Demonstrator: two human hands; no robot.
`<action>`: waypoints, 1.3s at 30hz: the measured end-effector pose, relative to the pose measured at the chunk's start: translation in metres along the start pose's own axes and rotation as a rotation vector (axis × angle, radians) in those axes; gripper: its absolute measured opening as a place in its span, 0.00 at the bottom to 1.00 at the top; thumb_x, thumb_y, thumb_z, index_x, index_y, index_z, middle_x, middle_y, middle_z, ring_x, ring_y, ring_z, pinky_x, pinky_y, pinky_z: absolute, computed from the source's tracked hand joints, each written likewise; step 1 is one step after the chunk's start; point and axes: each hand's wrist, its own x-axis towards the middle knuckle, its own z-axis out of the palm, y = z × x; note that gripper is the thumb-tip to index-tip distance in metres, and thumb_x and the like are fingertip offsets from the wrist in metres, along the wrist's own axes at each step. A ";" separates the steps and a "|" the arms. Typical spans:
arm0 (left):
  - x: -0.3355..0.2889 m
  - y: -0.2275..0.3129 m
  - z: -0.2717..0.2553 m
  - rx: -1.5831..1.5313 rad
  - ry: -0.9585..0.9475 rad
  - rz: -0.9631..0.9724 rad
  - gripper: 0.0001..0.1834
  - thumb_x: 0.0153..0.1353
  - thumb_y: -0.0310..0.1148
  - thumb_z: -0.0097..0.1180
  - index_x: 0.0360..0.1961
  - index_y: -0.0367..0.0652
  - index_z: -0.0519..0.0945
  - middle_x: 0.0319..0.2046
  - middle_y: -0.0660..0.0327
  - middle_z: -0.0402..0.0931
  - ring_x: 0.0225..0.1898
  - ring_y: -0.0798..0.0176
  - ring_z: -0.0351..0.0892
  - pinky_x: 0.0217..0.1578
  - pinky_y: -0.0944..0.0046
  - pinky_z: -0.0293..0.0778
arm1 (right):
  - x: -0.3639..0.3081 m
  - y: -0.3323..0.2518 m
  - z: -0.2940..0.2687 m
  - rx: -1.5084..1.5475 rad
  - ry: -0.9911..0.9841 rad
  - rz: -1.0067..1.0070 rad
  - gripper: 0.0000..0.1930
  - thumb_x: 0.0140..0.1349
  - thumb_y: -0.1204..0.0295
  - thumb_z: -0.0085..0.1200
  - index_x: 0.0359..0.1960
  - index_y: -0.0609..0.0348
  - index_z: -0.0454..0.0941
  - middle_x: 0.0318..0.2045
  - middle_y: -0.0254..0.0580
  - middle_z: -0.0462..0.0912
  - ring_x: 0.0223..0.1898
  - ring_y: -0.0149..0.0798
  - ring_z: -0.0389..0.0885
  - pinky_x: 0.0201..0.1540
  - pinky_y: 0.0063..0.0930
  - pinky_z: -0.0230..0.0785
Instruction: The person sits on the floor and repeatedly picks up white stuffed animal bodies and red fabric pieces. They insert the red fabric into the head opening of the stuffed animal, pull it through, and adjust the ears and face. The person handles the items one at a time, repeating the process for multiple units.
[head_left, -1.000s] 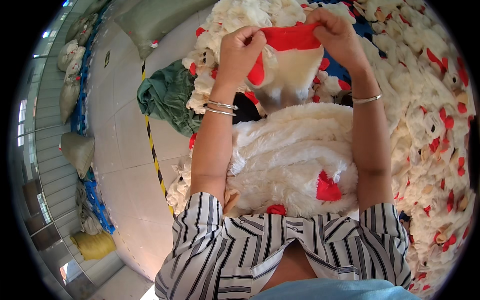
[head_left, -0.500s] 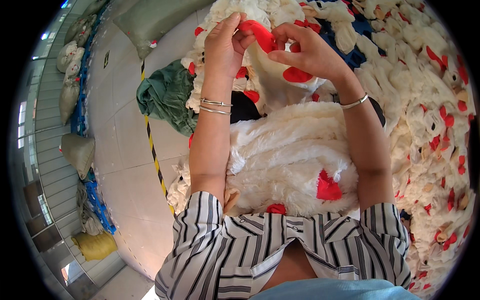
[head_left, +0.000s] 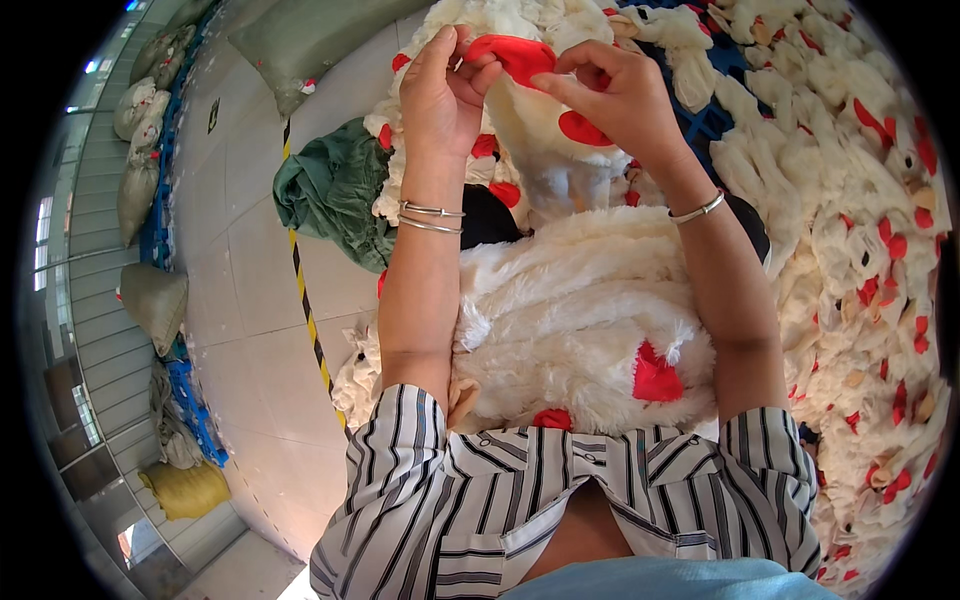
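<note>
Head view: we record our left hand (head_left: pixel 440 108) and right hand (head_left: pixel 632 108), both clamped on one red-edged cream plush piece (head_left: pixel 533 105), beyond the far edge of the cream fur bundle (head_left: pixel 580 310).

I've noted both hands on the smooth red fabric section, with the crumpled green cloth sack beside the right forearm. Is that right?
Not quite: the head view shows the crumpled green cloth sack beside the left forearm. The left hand and right hand are on the red fabric section.

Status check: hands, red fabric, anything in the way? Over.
Left hand holding red fabric by one end; right hand pinching the other. White plush below. Nothing visibly blocking.
</note>
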 end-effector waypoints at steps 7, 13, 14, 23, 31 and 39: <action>-0.002 -0.004 0.004 -0.007 0.000 -0.005 0.11 0.63 0.35 0.57 0.37 0.35 0.78 0.32 0.60 0.76 0.31 0.63 0.79 0.35 0.63 0.82 | 0.000 -0.001 0.008 -0.048 -0.020 0.079 0.15 0.51 0.62 0.67 0.34 0.59 0.84 0.21 0.38 0.79 0.21 0.37 0.78 0.27 0.29 0.69; -0.005 -0.007 0.009 -0.005 -0.015 -0.034 0.11 0.63 0.34 0.57 0.37 0.35 0.78 0.30 0.61 0.76 0.30 0.63 0.79 0.35 0.63 0.83 | -0.002 0.003 0.016 -0.004 0.064 -0.027 0.15 0.53 0.64 0.66 0.36 0.61 0.82 0.28 0.42 0.81 0.26 0.40 0.79 0.32 0.30 0.71; -0.006 -0.008 0.011 0.001 -0.019 -0.046 0.11 0.63 0.34 0.57 0.37 0.35 0.78 0.30 0.61 0.76 0.30 0.63 0.79 0.35 0.63 0.83 | -0.002 0.003 0.016 -0.028 0.054 -0.020 0.14 0.53 0.65 0.64 0.37 0.62 0.82 0.28 0.42 0.81 0.26 0.41 0.79 0.32 0.30 0.71; -0.008 -0.012 0.009 0.498 -0.072 0.018 0.14 0.63 0.37 0.59 0.44 0.39 0.79 0.28 0.67 0.75 0.26 0.74 0.73 0.27 0.72 0.71 | 0.001 0.018 0.009 0.240 0.062 0.081 0.13 0.59 0.73 0.52 0.43 0.68 0.79 0.21 0.43 0.79 0.23 0.27 0.74 0.29 0.24 0.69; -0.011 -0.023 0.004 0.808 -0.227 -0.083 0.12 0.62 0.35 0.61 0.42 0.39 0.81 0.26 0.69 0.76 0.22 0.77 0.70 0.26 0.75 0.68 | 0.002 0.012 0.008 0.270 0.036 0.107 0.13 0.62 0.74 0.50 0.44 0.68 0.79 0.20 0.37 0.79 0.25 0.23 0.73 0.29 0.21 0.68; -0.014 -0.026 0.001 0.785 -0.198 -0.061 0.10 0.62 0.33 0.58 0.38 0.38 0.83 0.22 0.70 0.76 0.19 0.78 0.68 0.22 0.75 0.66 | 0.005 0.009 -0.007 0.340 -0.194 0.160 0.12 0.62 0.74 0.53 0.45 0.67 0.79 0.26 0.33 0.81 0.29 0.23 0.75 0.35 0.19 0.70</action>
